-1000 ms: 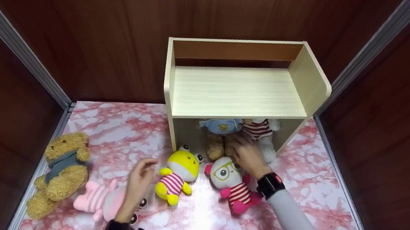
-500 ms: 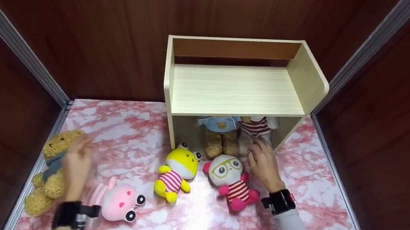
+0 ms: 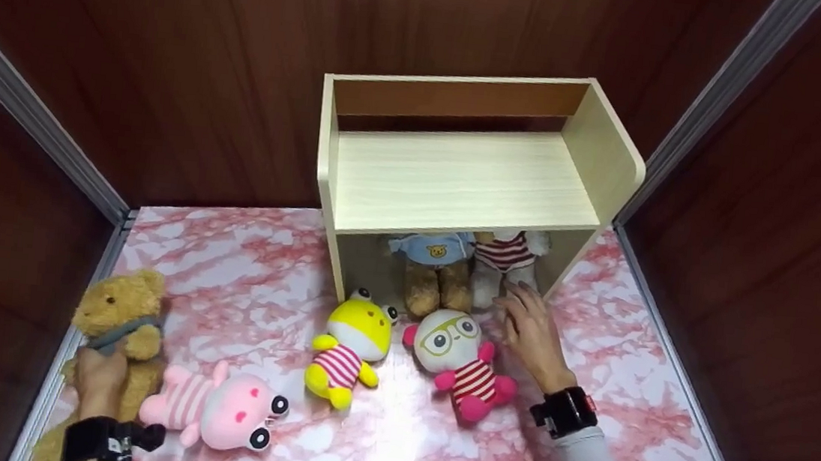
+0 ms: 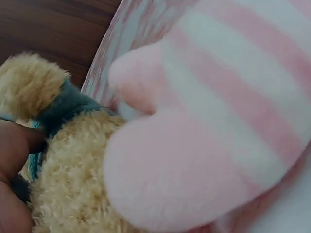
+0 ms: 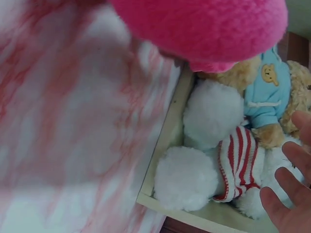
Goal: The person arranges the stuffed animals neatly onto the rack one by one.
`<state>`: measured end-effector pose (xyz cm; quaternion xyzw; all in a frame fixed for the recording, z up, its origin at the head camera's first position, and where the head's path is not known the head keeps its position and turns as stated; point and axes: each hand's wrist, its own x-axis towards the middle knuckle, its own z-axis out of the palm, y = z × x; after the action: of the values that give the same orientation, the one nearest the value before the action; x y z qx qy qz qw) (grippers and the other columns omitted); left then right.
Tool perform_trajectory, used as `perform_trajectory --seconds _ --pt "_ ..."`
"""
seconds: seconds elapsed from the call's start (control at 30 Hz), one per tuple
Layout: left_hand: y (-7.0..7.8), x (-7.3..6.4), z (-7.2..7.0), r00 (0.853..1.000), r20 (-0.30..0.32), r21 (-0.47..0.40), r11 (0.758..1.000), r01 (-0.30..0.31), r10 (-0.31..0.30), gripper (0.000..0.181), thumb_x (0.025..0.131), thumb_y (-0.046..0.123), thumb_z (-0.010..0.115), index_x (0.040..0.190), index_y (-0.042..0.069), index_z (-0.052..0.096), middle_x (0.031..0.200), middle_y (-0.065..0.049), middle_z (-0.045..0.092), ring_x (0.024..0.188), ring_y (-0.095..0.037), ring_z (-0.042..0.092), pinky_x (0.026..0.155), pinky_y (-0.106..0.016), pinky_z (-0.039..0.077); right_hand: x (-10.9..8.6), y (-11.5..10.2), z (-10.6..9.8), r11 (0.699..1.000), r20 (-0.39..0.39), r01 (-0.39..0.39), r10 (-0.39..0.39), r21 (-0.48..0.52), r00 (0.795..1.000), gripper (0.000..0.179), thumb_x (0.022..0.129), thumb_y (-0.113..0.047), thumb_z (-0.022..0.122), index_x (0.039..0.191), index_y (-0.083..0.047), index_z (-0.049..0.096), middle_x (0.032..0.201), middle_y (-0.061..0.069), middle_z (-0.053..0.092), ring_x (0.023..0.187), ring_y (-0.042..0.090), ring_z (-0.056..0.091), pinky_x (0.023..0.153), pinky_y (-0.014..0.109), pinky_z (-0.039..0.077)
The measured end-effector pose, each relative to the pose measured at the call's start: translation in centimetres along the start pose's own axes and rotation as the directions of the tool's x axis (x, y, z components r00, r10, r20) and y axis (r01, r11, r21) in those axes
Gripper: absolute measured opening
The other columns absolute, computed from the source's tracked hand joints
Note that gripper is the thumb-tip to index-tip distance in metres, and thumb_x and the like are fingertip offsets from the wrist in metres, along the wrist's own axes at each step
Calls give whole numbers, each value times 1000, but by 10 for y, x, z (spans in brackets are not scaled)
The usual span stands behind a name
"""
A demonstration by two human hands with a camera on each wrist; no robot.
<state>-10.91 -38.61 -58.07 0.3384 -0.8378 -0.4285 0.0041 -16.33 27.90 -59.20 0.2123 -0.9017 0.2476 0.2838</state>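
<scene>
My left hand (image 3: 101,375) grips the curly tan teddy bear (image 3: 121,300) by the middle, at its grey-green shirt, on the left side of the surface. In the left wrist view the fingers (image 4: 12,160) press into the shirt (image 4: 68,104). Right beside it lies a pink striped frog plush (image 3: 235,409). My right hand (image 3: 536,337) has its fingers extended by the legs of a white plush (image 3: 506,255) in a red-striped top, which sits in the shelf's lower compartment. A brown teddy bear (image 3: 438,282) in a blue top sits next to that one.
The pale wooden shelf (image 3: 460,182) stands at the back, its upper board bare. In front of it lie a yellow frog plush (image 3: 359,331) and a pink-and-white panda plush (image 3: 452,344) with glasses. Dark wood-look walls (image 3: 766,295) enclose the pink marbled surface (image 3: 242,259).
My left hand has moved left from beside the yellow frog to the tan teddy bear and grips it; the bear's head has turned. My right hand has shifted right, off the brown bear's legs.
</scene>
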Motion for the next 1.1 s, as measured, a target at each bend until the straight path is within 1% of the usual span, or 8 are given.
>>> perform_trajectory --seconds 0.23,0.4,0.57,0.67,0.73,0.8,0.9,1.1 --pt "7 2 23 995 96 271 962 -6 -21 135 83 77 65 158 -12 -4 149 -57 5 140 -70 12 114 -75 15 0 7 -4 999 25 -48 48 11 999 31 86 10 63 112 -1 74 138 23 61 131 49 52 108 67 40" --pt "6 -1 39 986 147 362 923 -133 84 138 80 75 71 162 2 -12 152 -55 -1 140 -71 9 113 -77 7 -6 8 -3 999 -10 -38 38 7 999 31 82 11 63 109 0 74 134 25 63 127 50 54 107 67 41" --pt "-2 -8 49 967 46 372 894 -248 249 125 77 48 86 165 7 7 148 -52 24 134 -68 28 107 -77 19 -5 3 0 1000 -46 -21 21 0 999 27 82 8 64 105 -1 75 129 24 66 123 52 57 102 70 42" --pt "-1 -12 52 939 -63 359 885 -295 338 119 75 41 89 165 12 17 139 -50 35 126 -66 36 103 -74 23 1 -1 0 1000 -56 -21 21 6 998 26 84 7 64 105 -2 75 129 23 67 124 51 57 101 70 42" --pt "4 -15 52 903 -144 330 880 -341 404 114 73 35 91 163 15 25 134 -47 40 123 -63 38 103 -73 23 4 -2 0 1000 -63 -17 18 15 998 26 84 7 64 106 -2 76 128 23 68 124 51 57 102 69 42" --pt "12 -19 52 850 -218 290 863 -413 480 110 69 30 94 160 16 35 129 -42 43 120 -59 40 104 -71 24 7 -3 -1 999 -79 -19 22 27 997 26 84 8 64 106 -2 76 128 22 68 125 50 57 103 68 42" --pt "28 -26 54 749 -302 245 808 -537 589 106 64 29 98 155 16 44 121 -37 45 112 -55 42 103 -68 26 9 -5 -2 998 -100 -25 30 52 995 27 84 9 65 106 -1 76 127 23 68 125 50 57 105 68 41" --pt "51 -52 65 536 -416 196 648 -736 735 101 58 28 94 148 12 50 107 -34 43 96 -56 42 92 -67 29 4 -10 2 996 -64 -13 19 92 998 23 90 3 66 111 0 74 130 22 67 125 49 56 107 65 41"
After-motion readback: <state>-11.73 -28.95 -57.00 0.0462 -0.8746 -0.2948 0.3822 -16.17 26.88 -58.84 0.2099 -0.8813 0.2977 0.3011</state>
